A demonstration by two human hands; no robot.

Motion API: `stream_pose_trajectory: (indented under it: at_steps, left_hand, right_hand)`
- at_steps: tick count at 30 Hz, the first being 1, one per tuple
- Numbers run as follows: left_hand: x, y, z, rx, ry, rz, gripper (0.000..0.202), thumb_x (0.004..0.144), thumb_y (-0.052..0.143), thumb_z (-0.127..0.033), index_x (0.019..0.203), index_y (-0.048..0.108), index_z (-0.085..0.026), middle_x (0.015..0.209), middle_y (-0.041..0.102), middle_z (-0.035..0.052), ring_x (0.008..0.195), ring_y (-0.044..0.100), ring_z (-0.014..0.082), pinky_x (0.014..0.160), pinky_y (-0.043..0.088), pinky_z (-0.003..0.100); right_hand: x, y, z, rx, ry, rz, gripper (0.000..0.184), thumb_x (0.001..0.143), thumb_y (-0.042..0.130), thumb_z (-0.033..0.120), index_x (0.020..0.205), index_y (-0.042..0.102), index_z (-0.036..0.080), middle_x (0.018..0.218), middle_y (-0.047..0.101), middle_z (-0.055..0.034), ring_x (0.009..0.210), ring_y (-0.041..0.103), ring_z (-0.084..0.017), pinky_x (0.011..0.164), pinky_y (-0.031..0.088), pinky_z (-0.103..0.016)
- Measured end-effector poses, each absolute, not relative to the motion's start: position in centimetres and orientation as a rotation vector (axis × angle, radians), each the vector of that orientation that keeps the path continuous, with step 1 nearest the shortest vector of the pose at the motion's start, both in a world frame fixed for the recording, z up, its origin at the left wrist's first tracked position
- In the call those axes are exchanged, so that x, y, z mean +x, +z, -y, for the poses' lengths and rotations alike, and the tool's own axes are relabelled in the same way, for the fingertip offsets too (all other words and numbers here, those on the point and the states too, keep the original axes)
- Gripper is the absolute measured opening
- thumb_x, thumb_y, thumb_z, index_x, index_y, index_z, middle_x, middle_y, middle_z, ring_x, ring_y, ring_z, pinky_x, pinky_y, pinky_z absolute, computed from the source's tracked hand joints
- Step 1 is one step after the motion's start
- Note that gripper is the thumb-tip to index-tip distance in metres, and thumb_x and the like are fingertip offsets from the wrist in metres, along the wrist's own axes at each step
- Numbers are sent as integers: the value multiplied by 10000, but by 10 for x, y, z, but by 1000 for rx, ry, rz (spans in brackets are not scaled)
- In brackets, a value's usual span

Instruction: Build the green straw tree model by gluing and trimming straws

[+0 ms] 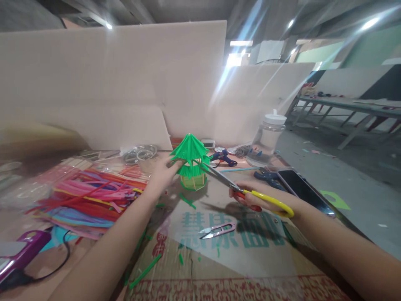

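A small model pavilion [193, 179] with a two-tiered green roof [189, 148] stands on the printed cardboard sheet [200, 267]. My left hand [165, 171] grips its left side at the lower roof tier, the fingertips partly hidden behind it. In my right hand [247, 194] is a pair of scissors [224, 179] with one yellow and one red handle. Their blades are apart, with the tips at the right edge of the lower roof tier. Pink-handled thread snips [217, 229] lie on the cardboard in front, near loose green scraps [145, 271].
Colourful pipe cleaners [90, 196] are heaped at left, near a purple device [23, 255] with a black cord. Behind stand a blue glue gun [223, 158] and a clear water bottle [266, 140]. A phone [303, 190] lies at right by dark-handled pliers [266, 175]. White boards [119, 71] rise behind.
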State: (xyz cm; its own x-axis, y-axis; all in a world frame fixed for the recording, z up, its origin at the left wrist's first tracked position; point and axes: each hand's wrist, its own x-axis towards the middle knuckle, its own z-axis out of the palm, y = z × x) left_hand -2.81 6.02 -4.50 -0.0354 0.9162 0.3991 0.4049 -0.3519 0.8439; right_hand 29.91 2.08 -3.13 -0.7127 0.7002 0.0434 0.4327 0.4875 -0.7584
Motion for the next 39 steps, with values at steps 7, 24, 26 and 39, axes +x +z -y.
stream_pose_trajectory:
  at_steps: [7, 24, 26, 39]
  left_hand:
    - [-16, -30, -44, 1917, 1358, -1224, 336, 867, 611, -447, 1034, 753, -193, 1185, 695, 61, 1106, 638, 264, 976, 503, 374]
    - [-4, -26, -36, 2085, 1307, -1198, 250, 843, 611, -396, 914, 754, -204, 1179, 707, 71, 1183, 609, 296, 1016, 479, 425]
    - [-4, -25, -36, 2087, 1295, -1197, 248, 846, 610, -396, 922, 754, -209, 1192, 703, 65, 1172, 615, 292, 1010, 483, 417]
    - [-4, -26, -35, 2095, 1272, -1151, 254, 860, 610, -378, 915, 752, -175, 1165, 706, 79, 1177, 609, 279, 970, 483, 362]
  right_hand:
    - [292, -31, -19, -833, 1256, 2428, 320, 947, 508, 471, 1057, 600, 184, 891, 565, -36, 670, 474, -115, 517, 389, -202]
    - [292, -27, -13, -998, 1412, 2374, 428, 900, 501, 606, 1001, 571, 196, 723, 466, 18, 511, 378, -77, 393, 303, -187]
    - [292, -28, -13, -1000, 1457, 2360, 409, 897, 513, 593, 1008, 568, 203, 704, 454, 27, 498, 370, -76, 389, 290, -188]
    - [296, -26, -19, -886, 1427, 2465, 408, 899, 524, 532, 1062, 572, 161, 847, 514, -16, 647, 414, -98, 521, 367, -199]
